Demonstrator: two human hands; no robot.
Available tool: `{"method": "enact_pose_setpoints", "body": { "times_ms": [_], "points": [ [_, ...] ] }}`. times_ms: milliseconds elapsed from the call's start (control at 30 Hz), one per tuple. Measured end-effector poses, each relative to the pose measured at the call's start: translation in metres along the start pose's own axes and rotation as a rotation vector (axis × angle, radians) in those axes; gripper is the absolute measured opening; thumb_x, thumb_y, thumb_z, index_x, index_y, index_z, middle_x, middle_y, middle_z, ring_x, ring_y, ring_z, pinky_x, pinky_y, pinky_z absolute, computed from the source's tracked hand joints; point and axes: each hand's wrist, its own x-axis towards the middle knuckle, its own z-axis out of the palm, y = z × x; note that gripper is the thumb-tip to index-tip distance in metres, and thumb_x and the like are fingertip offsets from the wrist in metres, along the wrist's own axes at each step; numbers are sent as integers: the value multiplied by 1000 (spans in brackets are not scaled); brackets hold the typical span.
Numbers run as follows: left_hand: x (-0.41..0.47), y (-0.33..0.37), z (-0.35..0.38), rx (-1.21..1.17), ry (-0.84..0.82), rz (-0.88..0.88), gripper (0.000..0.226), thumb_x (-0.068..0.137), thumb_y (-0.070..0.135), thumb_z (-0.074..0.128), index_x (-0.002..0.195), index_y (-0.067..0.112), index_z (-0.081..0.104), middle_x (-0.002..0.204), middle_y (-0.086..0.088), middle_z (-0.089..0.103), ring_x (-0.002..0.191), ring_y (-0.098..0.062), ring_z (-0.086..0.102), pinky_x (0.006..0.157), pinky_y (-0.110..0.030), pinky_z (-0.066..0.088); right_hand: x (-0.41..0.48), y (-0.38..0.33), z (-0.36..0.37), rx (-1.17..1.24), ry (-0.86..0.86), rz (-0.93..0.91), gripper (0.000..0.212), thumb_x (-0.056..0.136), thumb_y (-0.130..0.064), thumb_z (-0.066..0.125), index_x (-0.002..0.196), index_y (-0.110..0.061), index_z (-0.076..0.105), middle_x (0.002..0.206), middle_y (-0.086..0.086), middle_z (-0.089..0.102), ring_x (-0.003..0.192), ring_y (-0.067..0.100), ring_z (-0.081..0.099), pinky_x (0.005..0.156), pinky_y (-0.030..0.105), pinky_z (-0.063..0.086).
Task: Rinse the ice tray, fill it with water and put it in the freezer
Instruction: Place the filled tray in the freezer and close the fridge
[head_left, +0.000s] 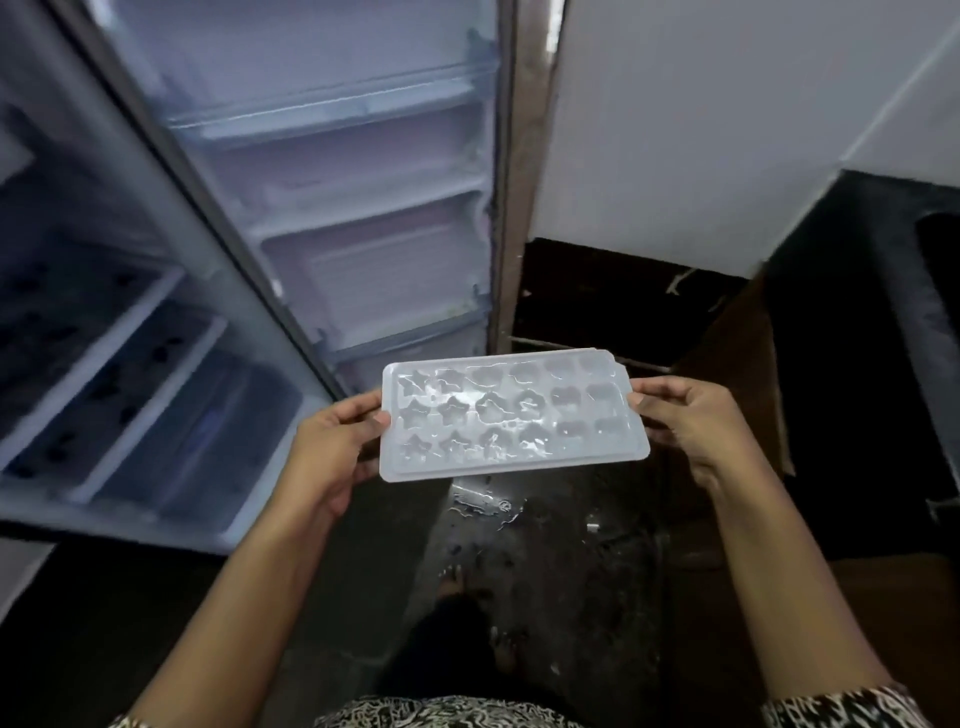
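Note:
I hold a white plastic ice tray (511, 413) flat at about waist height, with star, flower and heart shaped cells that glisten with water. My left hand (332, 449) grips its left short edge, thumb on top. Its right short edge is pinched by my right hand (685, 423). The tray hangs just in front of the open fridge: the door's inner shelves (358, 218) rise straight ahead, and the cabinet with its shelves and drawers (119, 374) lies to the left.
A white wall (727, 130) stands to the right of the door. A dark counter with a sink (883, 312) runs along the right edge. The dark floor below the tray has a wet puddle (483, 504). My bare feet (457, 582) are beneath.

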Motion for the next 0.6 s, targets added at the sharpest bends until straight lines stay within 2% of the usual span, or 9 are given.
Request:
{"method": "enact_pose_setpoints", "body": {
  "times_ms": [167, 367, 533, 600],
  "points": [
    [-10, 3, -54, -76, 153, 45, 25, 94, -2, 52, 112, 11, 64, 89, -4, 70, 60, -7, 70, 45, -21, 52, 16, -20, 65, -28, -162, -49, 9, 84, -1, 65, 89, -7, 69, 68, -6, 71, 60, 3, 67, 55, 17, 54],
    [-11, 13, -113, -161, 313, 82, 22, 94, -2, 52, 98, 16, 66, 67, 9, 73, 59, -5, 69, 49, -22, 56, 39, -48, 149, -74, -362, -79, 9, 85, 3, 63, 89, -4, 67, 60, -6, 70, 54, 4, 65, 51, 16, 52],
    [-1, 26, -162, -239, 444, 114, 22, 94, -2, 53, 100, 15, 66, 77, 5, 73, 62, -6, 70, 49, -22, 55, 58, -71, 227, -108, -503, -79, 11, 85, 3, 62, 85, -7, 66, 61, -5, 70, 54, 7, 66, 53, 19, 55],
    [6, 31, -181, -262, 492, 122, 22, 94, -2, 53, 99, 15, 67, 74, 7, 74, 63, -6, 70, 48, -22, 54, 67, -77, 257, -125, -539, -75, 9, 85, 2, 63, 87, -6, 67, 63, -3, 70, 53, 8, 66, 50, 19, 54]
  ]
}}
